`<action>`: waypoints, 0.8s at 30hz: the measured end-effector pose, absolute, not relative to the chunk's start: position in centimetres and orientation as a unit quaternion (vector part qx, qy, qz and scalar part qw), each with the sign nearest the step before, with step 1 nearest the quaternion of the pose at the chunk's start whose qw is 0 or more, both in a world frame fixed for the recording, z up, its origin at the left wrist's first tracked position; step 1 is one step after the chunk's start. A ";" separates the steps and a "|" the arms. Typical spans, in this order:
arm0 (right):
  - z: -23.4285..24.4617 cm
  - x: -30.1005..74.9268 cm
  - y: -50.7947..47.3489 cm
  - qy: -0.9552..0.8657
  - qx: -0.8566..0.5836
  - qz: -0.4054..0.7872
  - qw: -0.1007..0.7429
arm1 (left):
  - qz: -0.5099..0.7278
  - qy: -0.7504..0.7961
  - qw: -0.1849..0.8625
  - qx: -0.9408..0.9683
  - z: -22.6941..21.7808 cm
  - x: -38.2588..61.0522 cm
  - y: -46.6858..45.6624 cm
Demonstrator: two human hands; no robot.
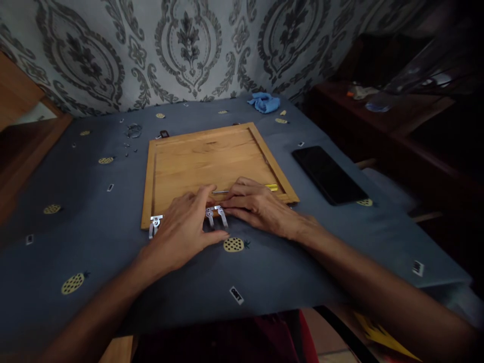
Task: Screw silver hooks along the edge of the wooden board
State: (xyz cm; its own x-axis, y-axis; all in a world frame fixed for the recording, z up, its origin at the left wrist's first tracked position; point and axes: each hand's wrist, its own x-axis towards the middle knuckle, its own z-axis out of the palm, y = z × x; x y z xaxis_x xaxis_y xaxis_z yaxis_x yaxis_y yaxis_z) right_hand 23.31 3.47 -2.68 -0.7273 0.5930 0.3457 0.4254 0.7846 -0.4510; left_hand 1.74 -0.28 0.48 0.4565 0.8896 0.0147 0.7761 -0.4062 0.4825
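Note:
A framed wooden panel (204,159) lies flat on the table, its near edge under my hands. A silver two-pronged metal bracket (216,212) sits at the middle of that edge, prongs toward me. My left hand (183,227) rests over the edge, left of this bracket, thumb stretched out and apart from the fingers. From the right, my right hand (257,204) has its fingers pressed together at the bracket's side; what they pinch is hidden. A second silver bracket (155,225) is at the panel's near left corner. A screwdriver with a yellow handle (271,187) lies behind my right hand, partly covered.
A black phone (328,174) lies right of the panel. At the back are a crumpled blue cloth (264,103) and, farther left, a small coil of wire (133,131) with several tiny metal pieces (128,149). Wooden furniture (30,111) borders the left side.

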 end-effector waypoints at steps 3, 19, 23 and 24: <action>-2.7 23.3 3.5 -0.914 -0.276 0.168 0.244 | 0.139 0.508 0.215 0.822 0.4 1.9 -0.3; -2.2 23.1 3.2 -0.912 -0.289 0.177 0.231 | 0.160 0.516 0.208 0.816 0.1 2.4 -0.3; -2.1 23.3 3.2 -0.910 -0.292 0.184 0.230 | 0.171 0.510 0.213 0.815 0.0 2.3 -0.3; -2.1 23.5 3.3 -0.908 -0.293 0.183 0.237 | 0.173 0.509 0.213 0.816 0.0 2.3 -0.3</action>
